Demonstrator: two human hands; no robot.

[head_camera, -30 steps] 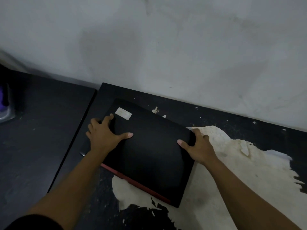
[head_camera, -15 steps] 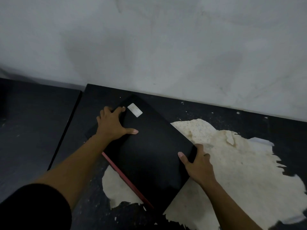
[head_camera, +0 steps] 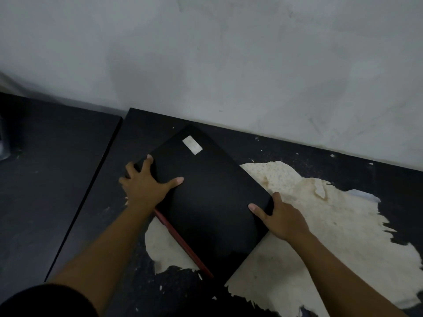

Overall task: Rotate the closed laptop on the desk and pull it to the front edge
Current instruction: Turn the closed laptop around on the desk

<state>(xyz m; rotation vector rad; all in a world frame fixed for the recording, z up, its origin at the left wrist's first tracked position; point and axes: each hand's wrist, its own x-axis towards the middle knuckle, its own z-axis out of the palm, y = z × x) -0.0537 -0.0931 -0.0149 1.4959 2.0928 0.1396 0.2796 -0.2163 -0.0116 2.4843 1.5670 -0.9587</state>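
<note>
A closed black laptop with a white sticker near its far corner and a red strip along its left edge lies flat and skewed on the black desk. One corner points at the wall, another at me. My left hand grips its left corner, thumb spread across the lid. My right hand clasps the right corner, thumb on top and fingers wrapped over the edge.
The desk top has a large pale patch where the black surface has peeled off, partly under the laptop. A second dark desk adjoins on the left. A grey wall runs close behind the laptop's far corner.
The laptop has turned clockwise under both hands: its stickered corner swung toward the wall and right, and its near corner came closer to me. Both hands kept their grips.
</note>
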